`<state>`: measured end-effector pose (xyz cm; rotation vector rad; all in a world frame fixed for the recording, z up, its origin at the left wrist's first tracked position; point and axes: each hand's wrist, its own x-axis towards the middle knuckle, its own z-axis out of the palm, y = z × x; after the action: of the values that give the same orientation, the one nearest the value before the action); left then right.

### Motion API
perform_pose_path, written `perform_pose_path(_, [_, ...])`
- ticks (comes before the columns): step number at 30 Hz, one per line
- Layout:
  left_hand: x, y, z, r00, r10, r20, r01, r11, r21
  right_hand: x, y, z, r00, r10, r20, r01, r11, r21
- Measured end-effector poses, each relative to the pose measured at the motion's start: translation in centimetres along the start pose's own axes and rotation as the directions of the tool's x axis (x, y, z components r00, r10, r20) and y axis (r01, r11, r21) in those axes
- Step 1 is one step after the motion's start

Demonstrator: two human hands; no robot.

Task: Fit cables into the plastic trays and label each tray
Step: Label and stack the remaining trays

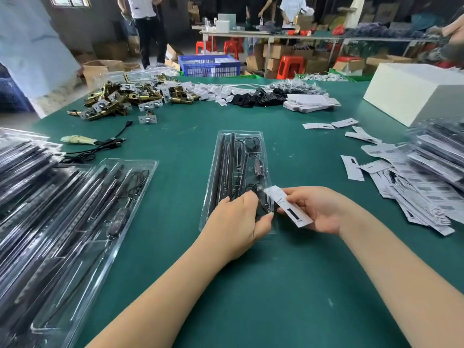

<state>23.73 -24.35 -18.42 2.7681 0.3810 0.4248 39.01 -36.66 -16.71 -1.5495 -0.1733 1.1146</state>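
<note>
Centre of the green surface (175, 197), a clear plastic tray (237, 156) lies lengthwise, near end under the hands, far end pointing away, and it already carries dark rods down its left channels and a thin black cable (252, 144) looped in the right-hand pockets. The left hand (241, 217) rests on the tray's near end, grip curled around the near right corner with thumb and fingertips pinching there, seemingly tucking the cable down, though the fingers hide just what they touch. The right hand (316, 209), just right of the tray, has its grip closed on a white paper label (288, 205), held by the near half so the far end pokes toward the tray's edge. That tray looks feather-light, thin and springy, likely to slide or flex on the smooth cloth, so pinning a corner is sensible; take it by the rim, not the flimsy middle. The label is limp paper that creases easily, best held at one end. The cable is soft and wants to spring out of its pocket. More labels (411, 182) lie heaped at the right, filled trays (62, 209) stacked at the left
</note>
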Motion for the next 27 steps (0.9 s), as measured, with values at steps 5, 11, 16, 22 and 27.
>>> perform_pose_path(5, [-0.1, 0.2, -0.2, 1.000, -0.013, -0.007, 0.013, 1.000, -0.015, -0.6, -0.5, -1.0, 0.981, 0.061, 0.182, -0.008, 0.960, -0.279])
perform_pose_path(11, [-0.3, 0.3, -0.3, 0.999, -0.007, -0.035, 0.006, 0.999, -0.039, 0.1, -1.5, -0.4, 0.971, 0.054, 0.232, 0.051, 0.903, -0.426])
perform_pose_path(16, [-0.3, 0.3, -0.3, 0.999, 0.007, -0.049, -0.009, 0.999, -0.032, 0.9, -2.1, 0.1, 0.988, 0.031, 0.151, 0.035, 0.910, -0.413])
perform_pose_path(22, [-0.2, 0.2, -0.2, 0.998, 0.018, -0.059, -0.020, 0.999, -0.033, 1.2, -2.1, -0.4, 1.000, -0.011, 0.012, 0.014, 0.933, -0.358])
perform_pose_path(27, [-0.2, 0.2, -0.2, 0.996, 0.036, -0.079, -0.038, 0.999, -0.025, 1.1, -2.0, -0.5, 0.997, -0.010, -0.071, -0.011, 0.957, -0.289])
